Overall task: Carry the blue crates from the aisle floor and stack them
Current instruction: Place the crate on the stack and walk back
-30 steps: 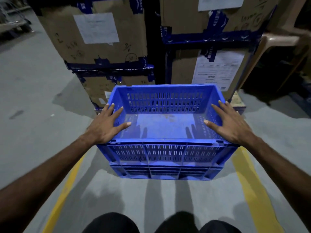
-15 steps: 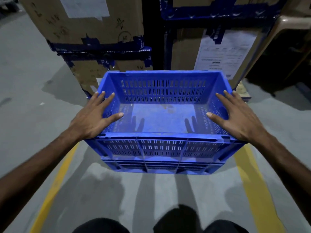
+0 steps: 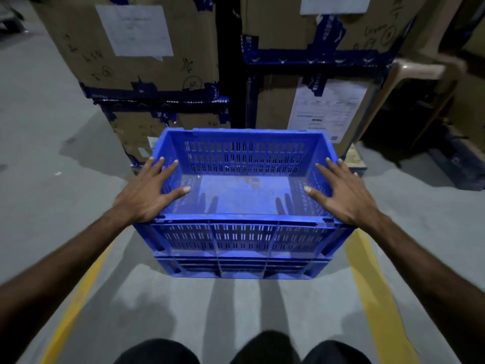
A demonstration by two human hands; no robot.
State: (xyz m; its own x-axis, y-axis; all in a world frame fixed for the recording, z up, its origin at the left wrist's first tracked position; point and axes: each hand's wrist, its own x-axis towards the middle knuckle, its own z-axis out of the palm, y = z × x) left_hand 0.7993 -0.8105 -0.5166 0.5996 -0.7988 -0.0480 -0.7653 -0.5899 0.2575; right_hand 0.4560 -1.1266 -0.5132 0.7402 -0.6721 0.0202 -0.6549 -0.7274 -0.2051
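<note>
A blue slotted crate (image 3: 241, 237) stands on the grey aisle floor right in front of me, empty inside. Below its front wall runs a second blue ribbed band (image 3: 241, 269); I cannot tell whether that is a lower crate or this crate's base. My left hand (image 3: 147, 195) lies flat over the left rim, fingers straight and spread, thumb reaching inward. My right hand (image 3: 343, 195) mirrors it over the right rim. Neither hand curls round the rim. Finger shadows fall on the crate's floor.
Tall cardboard boxes with blue tape (image 3: 147, 48) and paper labels (image 3: 315, 106) stand close behind the crate. A beige plastic chair (image 3: 425, 69) is at the right. Yellow floor lines (image 3: 78, 292) (image 3: 378, 298) run on both sides. My knees (image 3: 157, 353) show at the bottom.
Both hands stay flat at the crate's side rims. The crate has not visibly moved; only my head's view has shifted a little.
</note>
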